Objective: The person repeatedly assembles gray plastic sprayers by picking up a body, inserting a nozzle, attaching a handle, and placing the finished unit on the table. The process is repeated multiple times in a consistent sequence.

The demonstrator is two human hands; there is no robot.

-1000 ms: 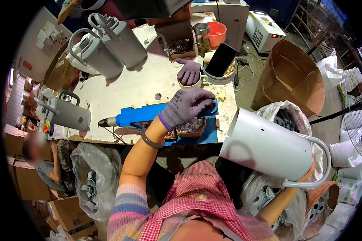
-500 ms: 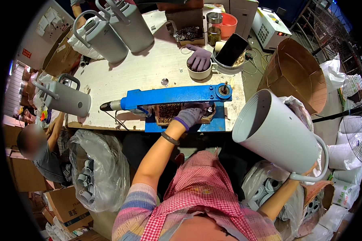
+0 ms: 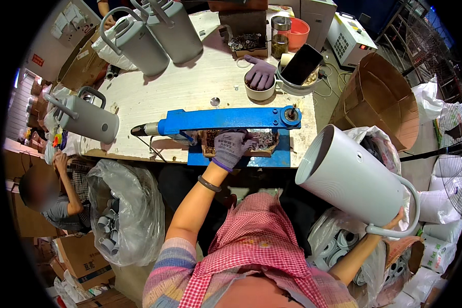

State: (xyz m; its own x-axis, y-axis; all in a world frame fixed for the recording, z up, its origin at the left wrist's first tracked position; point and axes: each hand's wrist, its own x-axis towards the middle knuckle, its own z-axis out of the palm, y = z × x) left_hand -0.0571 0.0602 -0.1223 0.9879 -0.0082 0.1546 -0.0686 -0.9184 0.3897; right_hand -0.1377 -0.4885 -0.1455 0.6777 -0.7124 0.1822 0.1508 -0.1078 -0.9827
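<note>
My left hand (image 3: 232, 149), in a grey-purple knit glove, reaches into a small box (image 3: 266, 153) beneath the blue arm of a bench press (image 3: 228, 119). Its bent fingers are among small metal parts, brassy on one side and silvery on the other. Whatever lies between the fingertips is too small to make out. At the right, my bare right hand (image 3: 393, 220) grips a large grey watering can (image 3: 351, 169) near its handle and closed end. The can is tilted, its wide open mouth facing up and left, with a small hole in its side; part of that hand is hidden behind it.
Grey watering cans (image 3: 90, 120) stand at the table's left and back. A cup with a glove (image 3: 262, 77), a phone (image 3: 302, 64) and a jar (image 3: 280, 38) sit behind the press. Bags of grey parts (image 3: 123, 215) flank me. A co-worker (image 3: 61, 192) sits at left.
My left hand has shifted left, from the silvery parts toward the brassy side of the box. My right hand still holds the can, which has moved slightly. The co-worker's hands have come up.
</note>
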